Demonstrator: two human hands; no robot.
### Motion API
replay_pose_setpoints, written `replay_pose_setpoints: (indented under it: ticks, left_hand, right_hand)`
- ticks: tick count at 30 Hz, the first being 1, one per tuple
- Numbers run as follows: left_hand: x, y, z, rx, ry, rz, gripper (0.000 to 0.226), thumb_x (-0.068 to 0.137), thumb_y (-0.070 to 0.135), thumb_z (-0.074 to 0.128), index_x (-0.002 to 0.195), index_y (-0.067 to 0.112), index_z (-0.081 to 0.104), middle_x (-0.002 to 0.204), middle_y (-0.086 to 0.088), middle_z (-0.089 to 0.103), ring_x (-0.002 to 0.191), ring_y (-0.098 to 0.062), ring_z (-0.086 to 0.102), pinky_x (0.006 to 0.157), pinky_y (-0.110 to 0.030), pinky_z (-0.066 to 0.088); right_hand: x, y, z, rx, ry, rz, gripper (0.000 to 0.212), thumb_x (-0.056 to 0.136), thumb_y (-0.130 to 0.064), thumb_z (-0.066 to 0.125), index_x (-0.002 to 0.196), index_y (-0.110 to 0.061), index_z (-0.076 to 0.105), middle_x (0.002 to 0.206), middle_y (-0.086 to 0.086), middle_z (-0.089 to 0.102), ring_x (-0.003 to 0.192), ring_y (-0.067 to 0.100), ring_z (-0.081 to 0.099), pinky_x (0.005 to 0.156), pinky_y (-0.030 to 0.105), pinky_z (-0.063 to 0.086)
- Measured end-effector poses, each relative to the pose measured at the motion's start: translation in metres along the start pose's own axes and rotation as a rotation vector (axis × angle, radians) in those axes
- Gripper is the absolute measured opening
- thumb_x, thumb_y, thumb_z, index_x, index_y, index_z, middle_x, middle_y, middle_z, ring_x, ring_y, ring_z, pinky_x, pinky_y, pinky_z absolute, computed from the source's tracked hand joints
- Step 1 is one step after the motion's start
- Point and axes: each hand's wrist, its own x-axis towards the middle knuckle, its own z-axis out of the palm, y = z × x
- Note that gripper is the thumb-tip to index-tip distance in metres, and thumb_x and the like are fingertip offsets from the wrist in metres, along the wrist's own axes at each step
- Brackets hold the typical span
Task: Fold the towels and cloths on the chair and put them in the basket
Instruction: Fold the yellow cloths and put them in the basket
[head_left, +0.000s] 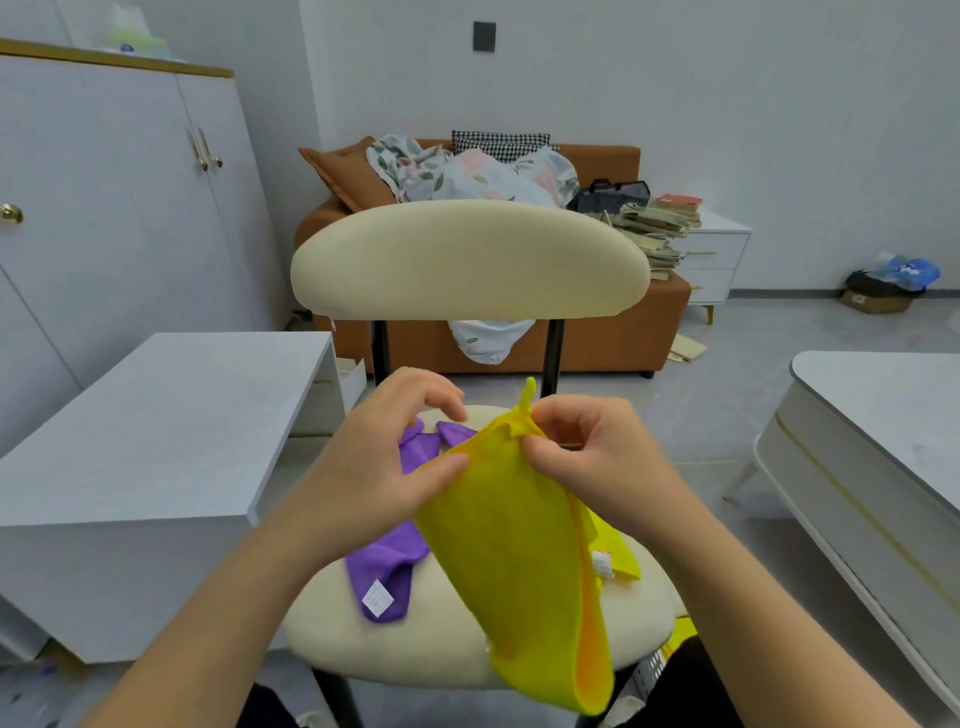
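Two hands hold one yellow cloth (509, 545) up over the middle of the frame, above the cream chair (374, 623) seat. Left of it, a purple cloth (384, 566) lies crumpled on the seat with a white label at its near end. The left hand (384, 457) covers its middle. That hand's thumb pinches the yellow cloth's left edge, fingers curled above. The cloth hangs doubled, its inner face orange, and hides much of the seat. The right hand (597, 457) grips its bunched top corner between thumb and fingers. A flat yellow piece (621, 553) with a white label lies on the seat at right. Lower right, a slotted grey thing (652, 670) may be the basket, mostly hidden.

A white desk (156, 415) stands at left, a brown sofa (623, 332) piled with bedding behind the chair back, and a pale low table (872, 415) at right.
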Motion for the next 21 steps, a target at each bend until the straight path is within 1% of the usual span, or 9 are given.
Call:
replay_pose_setpoints:
  ticks: [2, 4, 6, 8, 10, 12, 14, 17, 21]
  left_hand:
    - [-0.003, -0.001, 0.001, -0.059, -0.101, -0.103, 0.054, 0.07, 0.046, 0.073, 0.116, 0.037, 0.048, 0.12, 0.024, 0.052, 0.115, 0.004, 0.05, 0.092, -0.008, 0.038]
    - [-0.003, 0.0, 0.004, -0.08, -0.218, -0.209, 0.069, 0.068, 0.042, 0.08, 0.125, 0.044, 0.04, 0.117, 0.025, 0.055, 0.109, 0.008, 0.053, 0.089, -0.01, 0.044]
    - [0.0, 0.001, 0.007, -0.081, -0.272, -0.222, 0.052, 0.074, 0.035, 0.078, 0.115, 0.046, 0.049, 0.098, 0.024, 0.063, 0.092, 0.005, 0.06, 0.076, -0.012, 0.049]
    - [0.006, 0.0, 0.007, -0.042, -0.26, -0.167, 0.022, 0.08, 0.028, 0.074, 0.084, 0.042, 0.058, 0.075, 0.027, 0.062, 0.074, 0.005, 0.059, 0.061, -0.008, 0.041]
    - [0.011, -0.001, 0.006, 0.023, -0.254, -0.115, 0.023, 0.081, 0.031, 0.073, 0.068, 0.038, 0.055, 0.066, 0.022, 0.06, 0.067, 0.002, 0.056, 0.056, -0.012, 0.037]
    - [0.013, -0.001, 0.005, 0.11, -0.254, -0.081, 0.015, 0.077, 0.043, 0.07, 0.075, 0.036, 0.057, 0.069, 0.014, 0.06, 0.07, -0.002, 0.055, 0.056, -0.015, 0.037]
    - [0.012, -0.001, 0.005, 0.136, -0.23, -0.077, 0.027, 0.076, 0.045, 0.073, 0.091, 0.039, 0.051, 0.077, 0.014, 0.059, 0.072, -0.003, 0.056, 0.058, -0.016, 0.04]
    - [0.001, -0.004, 0.001, 0.144, -0.201, -0.027, 0.046, 0.073, 0.048, 0.074, 0.099, 0.045, 0.037, 0.094, 0.02, 0.054, 0.085, 0.0, 0.055, 0.068, -0.014, 0.045]
    - [-0.013, -0.017, -0.004, 0.154, -0.282, 0.074, 0.031, 0.073, 0.055, 0.059, 0.1, 0.047, 0.044, 0.107, 0.025, 0.052, 0.097, 0.001, 0.052, 0.078, -0.015, 0.045]
  right_hand:
    - [0.0, -0.002, -0.002, 0.034, -0.011, 0.007, 0.034, 0.082, 0.008, 0.056, 0.074, -0.021, 0.069, 0.063, -0.011, 0.066, 0.06, -0.001, 0.058, 0.058, 0.013, 0.045]
    - [0.001, -0.003, -0.004, 0.058, -0.026, 0.013, 0.032, 0.082, 0.009, 0.056, 0.071, -0.018, 0.067, 0.06, -0.009, 0.062, 0.057, 0.0, 0.053, 0.055, 0.014, 0.043]
    - [0.003, -0.001, -0.006, 0.031, -0.041, 0.006, 0.02, 0.079, 0.004, 0.059, 0.069, -0.013, 0.065, 0.058, -0.005, 0.058, 0.056, 0.003, 0.05, 0.054, 0.017, 0.041]
    - [0.006, 0.004, -0.006, -0.116, -0.047, -0.003, 0.007, 0.072, -0.008, 0.058, 0.076, -0.006, 0.064, 0.065, 0.012, 0.06, 0.059, 0.016, 0.052, 0.054, 0.031, 0.045]
    - [0.007, 0.01, -0.006, -0.288, -0.063, 0.012, 0.013, 0.072, -0.008, 0.06, 0.083, -0.015, 0.063, 0.074, 0.012, 0.062, 0.066, 0.023, 0.055, 0.058, 0.035, 0.048]
    - [0.006, 0.014, -0.004, -0.312, -0.043, 0.023, 0.02, 0.073, -0.007, 0.061, 0.081, -0.025, 0.06, 0.071, 0.006, 0.062, 0.062, 0.012, 0.052, 0.056, 0.026, 0.046]
    - [0.004, 0.015, -0.003, -0.278, 0.025, 0.02, 0.014, 0.069, -0.016, 0.056, 0.079, -0.025, 0.06, 0.067, 0.004, 0.059, 0.059, 0.01, 0.048, 0.054, 0.027, 0.044]
    - [0.004, 0.017, -0.005, -0.263, 0.117, 0.016, 0.025, 0.066, -0.022, 0.049, 0.081, -0.008, 0.064, 0.071, 0.015, 0.059, 0.062, 0.023, 0.047, 0.055, 0.035, 0.042]
    - [0.007, 0.021, -0.012, -0.231, 0.172, 0.042, 0.031, 0.07, -0.021, 0.047, 0.08, 0.006, 0.059, 0.067, 0.024, 0.051, 0.056, 0.015, 0.038, 0.052, 0.033, 0.031]
